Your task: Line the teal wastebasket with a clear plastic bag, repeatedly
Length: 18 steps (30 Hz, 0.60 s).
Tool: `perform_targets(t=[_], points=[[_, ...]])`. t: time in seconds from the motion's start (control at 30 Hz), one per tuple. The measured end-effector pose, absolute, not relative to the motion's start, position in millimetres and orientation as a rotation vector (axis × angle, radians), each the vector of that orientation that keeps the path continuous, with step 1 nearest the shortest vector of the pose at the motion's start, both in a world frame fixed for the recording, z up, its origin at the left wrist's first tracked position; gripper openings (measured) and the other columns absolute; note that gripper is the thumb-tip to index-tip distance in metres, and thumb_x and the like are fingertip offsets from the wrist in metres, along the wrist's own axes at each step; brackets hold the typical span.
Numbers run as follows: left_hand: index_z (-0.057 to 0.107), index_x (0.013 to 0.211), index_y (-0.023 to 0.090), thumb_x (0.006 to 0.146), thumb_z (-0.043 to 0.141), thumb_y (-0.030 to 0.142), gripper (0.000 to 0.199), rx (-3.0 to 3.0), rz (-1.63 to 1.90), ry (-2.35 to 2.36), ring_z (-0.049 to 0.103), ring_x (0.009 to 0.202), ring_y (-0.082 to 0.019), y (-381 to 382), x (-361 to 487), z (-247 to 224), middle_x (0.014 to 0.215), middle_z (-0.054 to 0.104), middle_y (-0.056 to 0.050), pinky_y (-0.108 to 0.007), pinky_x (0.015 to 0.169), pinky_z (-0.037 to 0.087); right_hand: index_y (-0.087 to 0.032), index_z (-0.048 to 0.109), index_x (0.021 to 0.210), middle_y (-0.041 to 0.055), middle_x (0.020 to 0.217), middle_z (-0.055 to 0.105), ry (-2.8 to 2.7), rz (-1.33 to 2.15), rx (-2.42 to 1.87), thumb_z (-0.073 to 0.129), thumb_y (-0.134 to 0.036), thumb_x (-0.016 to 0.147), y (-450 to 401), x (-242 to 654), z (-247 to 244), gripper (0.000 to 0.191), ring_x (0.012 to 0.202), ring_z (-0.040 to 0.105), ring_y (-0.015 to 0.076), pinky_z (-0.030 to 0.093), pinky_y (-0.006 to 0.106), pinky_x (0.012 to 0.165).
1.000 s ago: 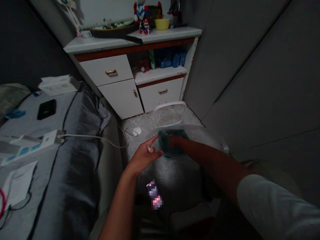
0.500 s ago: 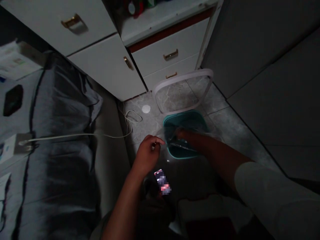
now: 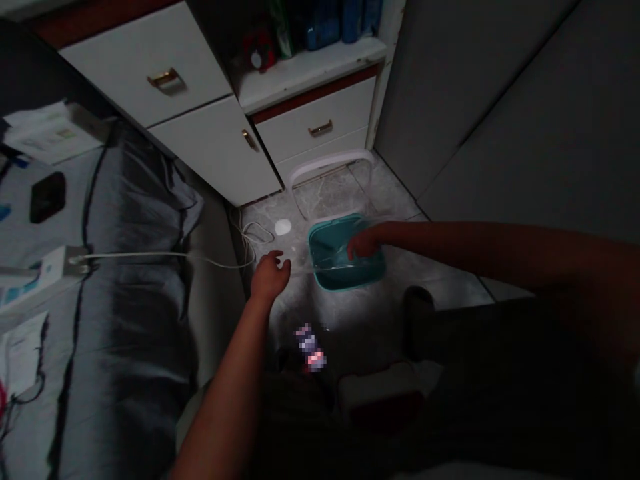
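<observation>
The right hand (image 3: 365, 244) has its fingers together, dipped inside a teal plastic bin (image 3: 345, 285); the left hand (image 3: 270, 277), fingers loosely apart, hangs just beside the bin, not touching it.

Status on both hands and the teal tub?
Right hand in teal plastic tub, grip unclear. Left hand open, nothing visible in it, beside tub. White cable off to the left, not on tub.
</observation>
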State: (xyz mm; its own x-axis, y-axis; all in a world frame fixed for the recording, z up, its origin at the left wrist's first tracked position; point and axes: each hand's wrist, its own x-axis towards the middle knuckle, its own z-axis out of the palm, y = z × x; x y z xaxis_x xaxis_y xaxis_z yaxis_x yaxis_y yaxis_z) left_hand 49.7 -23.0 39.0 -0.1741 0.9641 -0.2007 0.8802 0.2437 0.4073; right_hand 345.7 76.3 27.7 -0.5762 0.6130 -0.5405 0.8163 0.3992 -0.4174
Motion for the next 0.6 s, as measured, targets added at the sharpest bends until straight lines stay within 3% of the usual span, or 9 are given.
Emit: perform_targets(t=[0.07, 0.2, 0.3, 0.43, 0.6], points=[[0.069, 0.132, 0.018, 0.094, 0.065, 0.034, 0.042, 1.768, 0.273, 2.237, 0.062, 0.122, -0.035, -26.9, 51.0, 46.8, 0.127, 0.065, -0.017, -0.048, 0.106, 0.049, -0.013, 0.084, 0.099, 0.0034, 0.096, 0.082, 2.371, -0.962, 1.14, 0.069, 0.001, 0.088, 71.5, 367.2, 53.7, 0.023, 0.09, 0.074, 0.0168, 0.053, 0.025, 0.087], [0.074, 0.126, 0.023, 0.094, 0.063, 0.027, 0.033, 2.114, 0.359, 2.28, 0.051, 0.135, -0.04, -37.6, 64.7, 66.0, 0.144, 0.056, -0.017, -0.054, 0.108, 0.044, -0.018, 0.082, 0.12, 0.0088, 0.117, 0.08, 2.54, -0.801, 1.151, 0.063, -0.021, 0.1, 39.1, 413.6, 90.3, 0.028, 0.104, 0.075, 0.0226, 0.052, 0.028, 0.091], [0.076, 0.123, 0.026, 0.098, 0.059, 0.024, 0.031, 2.402, 0.174, 1.863, 0.056, 0.13, -0.036, -39.8, 79.4, 67.8, 0.136, 0.065, -0.013, -0.052, 0.108, 0.043, -0.021, 0.074, 0.136, 0.0112, 0.126, 0.077, 2.583, -0.691, 1.237, 0.068, -0.032, 0.097, 8.1, 436.3, 88.4, 0.041, 0.112, 0.073, 0.0268, 0.052, 0.033, 0.094], [0.075, 0.13, 0.024, 0.1, 0.062, 0.03, 0.033, 2.485, -0.204, 1.469, 0.064, 0.122, -0.034, -35.5, 88.4, 48.9, 0.126, 0.074, -0.013, -0.049, 0.105, 0.045, -0.023, 0.07, 0.142, 0.0112, 0.14, 0.071, 2.599, -0.616, 1.31, 0.074, -0.028, 0.092, -11.1, 445.1, 66.2, 0.05, 0.125, 0.068, 0.029, 0.051, 0.035, 0.099], [0.079, 0.119, 0.024, 0.103, 0.056, 0.034, 0.031, 2.396, -0.206, 1.385, 0.07, 0.114, -0.029, -34.6, 77.7, 21.8, 0.12, 0.078, -0.01, -0.039, 0.098, 0.05, -0.023, 0.076, 0.128, 0.0092, 0.123, 0.077, 2.502, -0.608, 1.287, 0.075, -0.027, 0.09, -4.2, 444.1, 52.1, 0.038, 0.109, 0.072, 0.0263, 0.05, 0.031, 0.087]])
